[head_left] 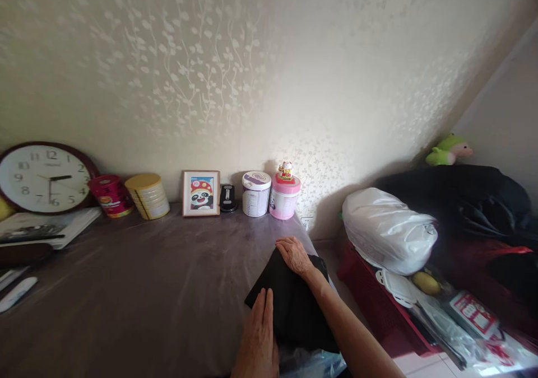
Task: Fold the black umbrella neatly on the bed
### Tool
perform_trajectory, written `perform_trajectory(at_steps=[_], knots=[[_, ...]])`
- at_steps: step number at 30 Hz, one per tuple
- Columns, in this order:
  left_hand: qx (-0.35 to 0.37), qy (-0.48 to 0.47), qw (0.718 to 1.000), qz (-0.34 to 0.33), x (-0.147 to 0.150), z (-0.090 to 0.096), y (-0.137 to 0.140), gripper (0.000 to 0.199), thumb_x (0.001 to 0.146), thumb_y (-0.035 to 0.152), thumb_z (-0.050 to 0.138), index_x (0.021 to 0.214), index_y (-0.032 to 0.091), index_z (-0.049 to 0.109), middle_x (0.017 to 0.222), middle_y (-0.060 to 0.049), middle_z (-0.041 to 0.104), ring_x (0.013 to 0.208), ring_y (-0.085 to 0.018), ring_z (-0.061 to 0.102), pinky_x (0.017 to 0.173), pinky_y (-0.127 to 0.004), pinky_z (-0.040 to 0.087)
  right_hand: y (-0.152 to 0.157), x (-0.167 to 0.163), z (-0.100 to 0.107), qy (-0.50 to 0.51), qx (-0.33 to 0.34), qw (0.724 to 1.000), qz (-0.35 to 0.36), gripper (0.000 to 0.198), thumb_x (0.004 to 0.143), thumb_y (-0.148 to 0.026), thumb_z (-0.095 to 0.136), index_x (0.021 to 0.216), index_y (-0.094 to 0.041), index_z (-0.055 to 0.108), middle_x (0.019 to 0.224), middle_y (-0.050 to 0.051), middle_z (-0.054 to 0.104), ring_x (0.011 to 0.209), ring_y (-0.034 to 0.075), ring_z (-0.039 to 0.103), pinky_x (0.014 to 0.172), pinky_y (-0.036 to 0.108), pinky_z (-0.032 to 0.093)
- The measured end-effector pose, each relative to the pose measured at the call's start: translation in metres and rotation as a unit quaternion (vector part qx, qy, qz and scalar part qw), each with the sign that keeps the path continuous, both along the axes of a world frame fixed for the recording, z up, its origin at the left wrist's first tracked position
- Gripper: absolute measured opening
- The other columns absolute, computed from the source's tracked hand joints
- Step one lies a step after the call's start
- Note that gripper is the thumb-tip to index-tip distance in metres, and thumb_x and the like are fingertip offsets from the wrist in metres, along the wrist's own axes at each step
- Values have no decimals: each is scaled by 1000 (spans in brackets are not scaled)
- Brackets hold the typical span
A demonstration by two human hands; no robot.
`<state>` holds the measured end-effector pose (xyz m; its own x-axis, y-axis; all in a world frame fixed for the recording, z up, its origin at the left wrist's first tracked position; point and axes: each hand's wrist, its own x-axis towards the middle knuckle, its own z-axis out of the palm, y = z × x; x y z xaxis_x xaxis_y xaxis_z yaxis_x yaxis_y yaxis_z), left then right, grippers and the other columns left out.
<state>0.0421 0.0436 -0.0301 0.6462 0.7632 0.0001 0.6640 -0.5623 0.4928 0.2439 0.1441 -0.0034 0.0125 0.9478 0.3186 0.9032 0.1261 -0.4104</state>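
Note:
A folded piece of black cloth (pixel 294 311) lies on the right side of the dark table top (pixel 168 288). My left hand (pixel 258 333) rests along the cloth's left edge, fingers stretched out side by side. My right hand (pixel 295 256) lies across its far edge, palm down, with the fingers extended to the left. Neither hand is closed round anything. Clear bluish plastic (pixel 313 362) shows under the near edge of the cloth, partly hidden by my right forearm.
Along the wall stand a round clock (pixel 46 176), a red tub (pixel 110 196), a yellow tin (pixel 147 196), a framed panda picture (pixel 201 193) and two canisters, one white (pixel 256 194), one pink (pixel 284 196). Right of the table, a red basket (pixel 370 294) sits below a white plastic bag (pixel 386 229).

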Motion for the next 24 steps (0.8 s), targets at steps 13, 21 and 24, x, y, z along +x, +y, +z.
perform_trajectory(at_steps=[13,21,24], knots=[[76,-94,993,-14,0,-25,3,86,71,0,32,138,14,-21,147,-23,19,135,-27,22,104,-48,37,-88,62,7,87,34,952,-291,42,85,-41,31,101,-14,60,99,14,66,95,25,62,86,37,45],[107,-132,985,-5,-1,-37,4,84,72,1,35,141,16,-11,147,-20,22,133,-27,28,101,-44,40,-129,36,-8,260,-12,921,-291,48,75,-58,44,94,-18,62,84,7,68,82,24,64,72,33,48],[104,-131,986,1,-1,-39,3,83,73,2,34,141,17,-11,147,-20,23,133,-27,28,101,-45,41,-128,26,-7,306,-12,912,-272,46,72,-59,51,90,-19,64,70,4,66,69,22,63,59,30,47]])
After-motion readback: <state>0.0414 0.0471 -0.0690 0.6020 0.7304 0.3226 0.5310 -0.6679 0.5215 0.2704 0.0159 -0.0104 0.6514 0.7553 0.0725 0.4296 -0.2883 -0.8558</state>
